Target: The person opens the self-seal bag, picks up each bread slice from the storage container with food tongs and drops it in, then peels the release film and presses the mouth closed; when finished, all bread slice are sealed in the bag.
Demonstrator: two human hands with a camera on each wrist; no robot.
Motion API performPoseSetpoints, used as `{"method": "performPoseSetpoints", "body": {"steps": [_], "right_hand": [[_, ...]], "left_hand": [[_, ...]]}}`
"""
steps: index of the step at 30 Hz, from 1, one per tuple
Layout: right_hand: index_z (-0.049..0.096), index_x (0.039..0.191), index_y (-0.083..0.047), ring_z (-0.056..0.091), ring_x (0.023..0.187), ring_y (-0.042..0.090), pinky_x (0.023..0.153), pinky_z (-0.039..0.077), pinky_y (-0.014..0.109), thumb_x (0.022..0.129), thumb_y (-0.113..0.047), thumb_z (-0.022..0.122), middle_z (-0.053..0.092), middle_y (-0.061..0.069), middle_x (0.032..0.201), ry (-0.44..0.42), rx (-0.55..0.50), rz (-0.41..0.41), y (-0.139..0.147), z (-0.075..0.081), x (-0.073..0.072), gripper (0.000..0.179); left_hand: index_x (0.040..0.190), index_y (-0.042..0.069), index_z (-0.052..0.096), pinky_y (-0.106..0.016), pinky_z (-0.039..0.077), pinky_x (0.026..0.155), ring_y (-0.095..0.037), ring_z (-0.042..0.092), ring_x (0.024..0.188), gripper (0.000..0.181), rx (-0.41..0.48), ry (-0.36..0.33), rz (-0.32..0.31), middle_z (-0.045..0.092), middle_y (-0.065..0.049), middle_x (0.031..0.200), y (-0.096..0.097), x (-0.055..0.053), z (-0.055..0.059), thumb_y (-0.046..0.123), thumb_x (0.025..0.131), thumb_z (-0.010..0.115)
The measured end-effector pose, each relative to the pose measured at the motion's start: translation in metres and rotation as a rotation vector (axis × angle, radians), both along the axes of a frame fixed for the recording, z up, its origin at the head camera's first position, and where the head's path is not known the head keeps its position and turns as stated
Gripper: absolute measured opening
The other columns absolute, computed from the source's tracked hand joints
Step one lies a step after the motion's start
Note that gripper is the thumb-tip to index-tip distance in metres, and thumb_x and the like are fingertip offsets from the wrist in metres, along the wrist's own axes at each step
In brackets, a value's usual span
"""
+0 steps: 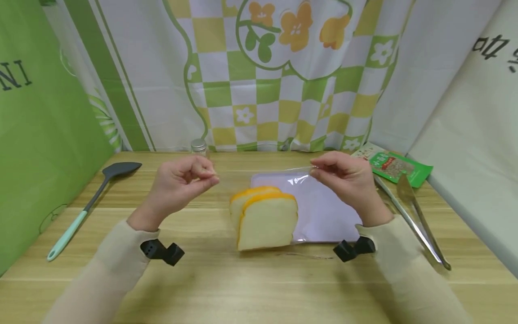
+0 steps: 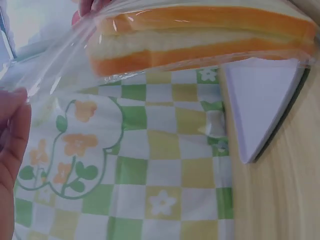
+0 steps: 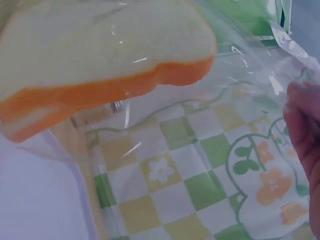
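Two slices of bread (image 1: 267, 222) with orange crusts lean together inside a clear plastic bag (image 1: 299, 180), in front of and partly over a lavender tray (image 1: 328, 218). Thumb and fingers of my left hand (image 1: 178, 184) pinch one side of the bag's mouth. My right hand (image 1: 344, 180) pinches the opposite side, so the film is stretched between them. In the left wrist view the bag (image 2: 60, 55) runs taut from the left hand (image 2: 12, 140) past the crusts. The right wrist view shows the right hand (image 3: 304, 135) at the film's edge.
A turner (image 1: 87, 209) with a mint handle lies at the left. At the back stands a small jar (image 1: 198, 146) with a metal lid. On the right are metal tongs (image 1: 421, 220) and a green packet (image 1: 398, 166). A thin strip (image 1: 305, 255) lies before the tray.
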State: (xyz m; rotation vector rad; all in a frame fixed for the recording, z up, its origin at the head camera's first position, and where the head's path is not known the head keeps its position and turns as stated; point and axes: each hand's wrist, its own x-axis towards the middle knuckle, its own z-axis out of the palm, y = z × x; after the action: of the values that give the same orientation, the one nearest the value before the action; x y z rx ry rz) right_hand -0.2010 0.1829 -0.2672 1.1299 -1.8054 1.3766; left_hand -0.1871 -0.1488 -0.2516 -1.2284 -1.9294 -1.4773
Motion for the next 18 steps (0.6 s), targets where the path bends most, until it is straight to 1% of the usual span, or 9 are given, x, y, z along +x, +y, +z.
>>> {"method": "performPoseSetpoints", "body": {"steps": [2,4,6,8,10,12,14,16,18], "right_hand": [[0.068,0.091,0.004,0.059,0.071,0.006,0.063,0.047,0.014,0.081,0.0,0.068,0.068,0.005,0.083,0.146,0.096,-0.174,-0.005,0.003,0.001,0.011],[0.066,0.09,0.005,0.056,0.069,0.011,0.063,0.044,0.016,0.085,-0.003,0.065,0.066,0.009,0.081,0.271,0.156,-0.329,-0.011,0.006,0.003,0.01],[0.064,0.089,0.004,0.054,0.068,0.017,0.063,0.042,0.021,0.087,-0.003,0.062,0.063,0.013,0.08,0.347,0.178,-0.414,-0.017,0.007,0.003,0.007],[0.062,0.087,0.003,0.052,0.067,0.02,0.062,0.04,0.025,0.087,0.001,0.06,0.06,0.013,0.079,0.369,0.18,-0.449,-0.021,0.008,0.001,0.003],[0.059,0.086,0.003,0.051,0.067,0.021,0.062,0.04,0.027,0.084,0.006,0.061,0.058,0.014,0.078,0.358,0.185,-0.46,-0.026,0.008,-0.002,0.003],[0.058,0.085,0.003,0.052,0.067,0.021,0.061,0.042,0.027,0.081,0.008,0.063,0.058,0.014,0.078,0.338,0.197,-0.46,-0.031,0.008,-0.007,0.008],[0.057,0.085,0.003,0.054,0.067,0.02,0.06,0.045,0.028,0.079,0.009,0.065,0.059,0.014,0.078,0.307,0.202,-0.449,-0.037,0.008,-0.012,0.01],[0.057,0.083,0.004,0.055,0.066,0.019,0.059,0.046,0.025,0.079,0.008,0.065,0.06,0.014,0.076,0.262,0.181,-0.409,-0.043,0.008,-0.015,0.009],[0.058,0.083,0.006,0.056,0.065,0.014,0.059,0.047,0.021,0.079,0.01,0.064,0.061,0.014,0.074,0.203,0.133,-0.34,-0.051,0.008,-0.017,0.009]], "left_hand": [[0.076,-0.004,0.058,-0.018,0.052,0.066,-0.009,0.06,0.075,0.019,-0.017,0.092,0.057,0.063,-0.007,0.079,0.002,0.0,0.002,-0.021,0.07,0.067],[0.079,-0.003,0.06,-0.015,0.049,0.067,-0.009,0.06,0.072,0.02,-0.051,0.217,0.158,0.062,-0.009,0.077,0.003,0.001,0.005,-0.019,0.07,0.069],[0.08,-0.002,0.061,-0.013,0.046,0.066,-0.011,0.058,0.068,0.021,-0.072,0.328,0.248,0.063,-0.009,0.075,0.004,0.0,0.006,-0.017,0.069,0.07],[0.081,0.0,0.062,-0.011,0.044,0.067,-0.013,0.058,0.066,0.019,-0.085,0.405,0.319,0.063,-0.009,0.075,0.004,-0.001,0.007,-0.013,0.07,0.071],[0.08,-0.001,0.062,-0.011,0.044,0.068,-0.013,0.059,0.068,0.014,-0.073,0.406,0.32,0.064,-0.01,0.076,0.003,-0.003,0.007,-0.009,0.074,0.071],[0.081,-0.003,0.062,-0.012,0.045,0.068,-0.009,0.06,0.071,0.012,-0.034,0.357,0.301,0.063,-0.012,0.076,0.0,-0.004,0.008,-0.008,0.075,0.071],[0.083,-0.005,0.063,-0.012,0.047,0.068,-0.004,0.06,0.074,0.013,0.01,0.296,0.309,0.063,-0.011,0.078,-0.004,-0.003,0.009,-0.011,0.073,0.07],[0.088,-0.007,0.065,-0.012,0.047,0.066,0.001,0.059,0.075,0.02,0.034,0.247,0.358,0.063,-0.006,0.081,-0.009,-0.001,0.012,-0.015,0.07,0.07],[0.091,-0.008,0.066,-0.011,0.047,0.065,0.004,0.057,0.075,0.025,0.02,0.211,0.444,0.063,0.001,0.09,-0.014,0.004,0.015,-0.017,0.068,0.071]]}}
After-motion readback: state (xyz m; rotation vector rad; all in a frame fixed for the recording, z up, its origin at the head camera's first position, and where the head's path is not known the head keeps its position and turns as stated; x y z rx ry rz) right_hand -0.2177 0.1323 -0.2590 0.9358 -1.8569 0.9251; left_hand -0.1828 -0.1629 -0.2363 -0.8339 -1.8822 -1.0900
